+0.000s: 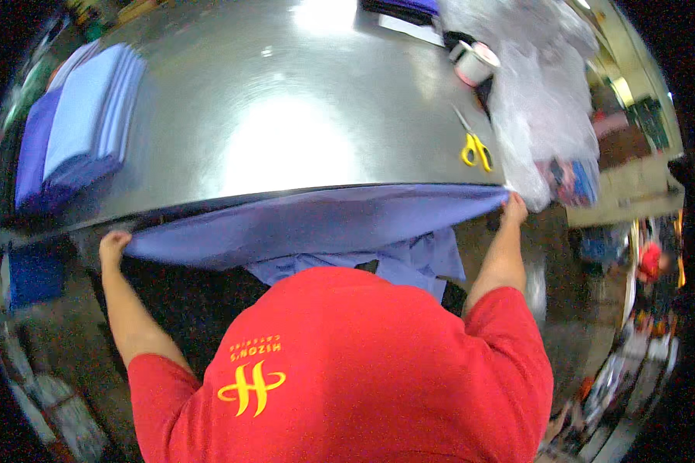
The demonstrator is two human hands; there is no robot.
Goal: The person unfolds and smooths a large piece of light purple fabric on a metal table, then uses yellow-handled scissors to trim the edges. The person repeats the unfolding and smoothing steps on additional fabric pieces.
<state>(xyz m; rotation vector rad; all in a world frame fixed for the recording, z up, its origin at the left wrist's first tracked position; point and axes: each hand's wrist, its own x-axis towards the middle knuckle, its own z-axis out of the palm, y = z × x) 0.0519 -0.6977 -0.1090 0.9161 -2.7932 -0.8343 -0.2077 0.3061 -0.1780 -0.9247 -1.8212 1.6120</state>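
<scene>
A blue-violet cloth [309, 224] is stretched wide between my two hands, in front of the near edge of the metal table. My left hand [114, 248] pinches its left corner, out past the table edge. At the other end my right hand [515, 207] grips the right corner, close to the table's near right corner. Loose folds of the cloth hang down toward my red shirt, which hides part of them.
The shiny metal table [185, 116] carries a stack of folded blue and purple cloths [85, 116] at left. Yellow-handled scissors [476, 150] lie at right, below a white mug-like item [476, 63]. Clear plastic wrapping [540, 85] covers the right side. Dark cloth [405, 9] lies at the far edge.
</scene>
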